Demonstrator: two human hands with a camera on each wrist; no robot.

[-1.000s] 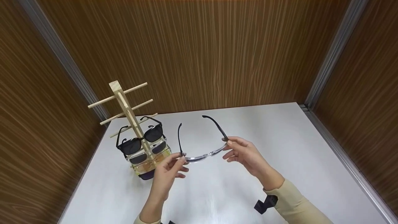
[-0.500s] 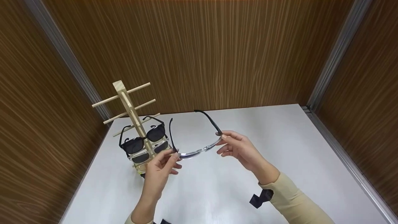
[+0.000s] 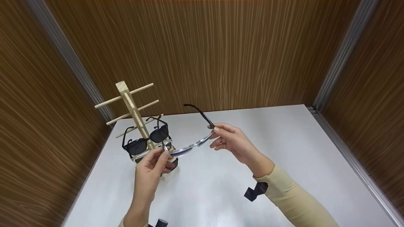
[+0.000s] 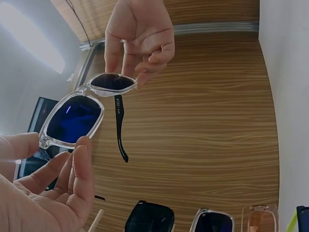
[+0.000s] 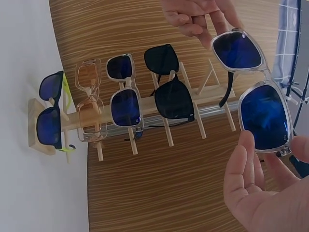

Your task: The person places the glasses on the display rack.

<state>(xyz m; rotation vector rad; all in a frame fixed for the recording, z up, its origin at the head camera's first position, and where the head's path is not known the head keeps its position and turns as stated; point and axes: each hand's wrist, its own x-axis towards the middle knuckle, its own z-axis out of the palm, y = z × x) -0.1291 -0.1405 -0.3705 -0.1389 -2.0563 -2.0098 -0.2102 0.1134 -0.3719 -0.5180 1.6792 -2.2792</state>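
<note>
Between both hands hangs a pair of sunglasses [image 3: 182, 152] with a clear frame, dark blue lenses and black temples spread apart. My left hand [image 3: 151, 167] pinches its left hinge corner between thumb and fingers. At the opposite corner my right hand [image 3: 233, 142] pinches the frame the same way. In the right wrist view the blue lenses [image 5: 264, 116] face the camera. To the left stands a wooden display rack [image 3: 134, 115], partly behind my left hand. Black sunglasses [image 3: 137, 146] sit on its third row from the top; the top two rows of pegs are bare.
Lower on the rack, the right wrist view shows clear-framed sunglasses [image 5: 124, 106], orange-tinted glasses [image 5: 91, 118] and dark glasses with yellow-green temples [image 5: 49, 126]. The rack stands on a white table [image 3: 268, 132]. Wood-grain panels [image 3: 221, 53] enclose the back and sides.
Both hands have carried the clear-framed sunglasses left and slightly up, towards the rack. The left temple now overlaps the black sunglasses in the head view. Both grips stay the same.
</note>
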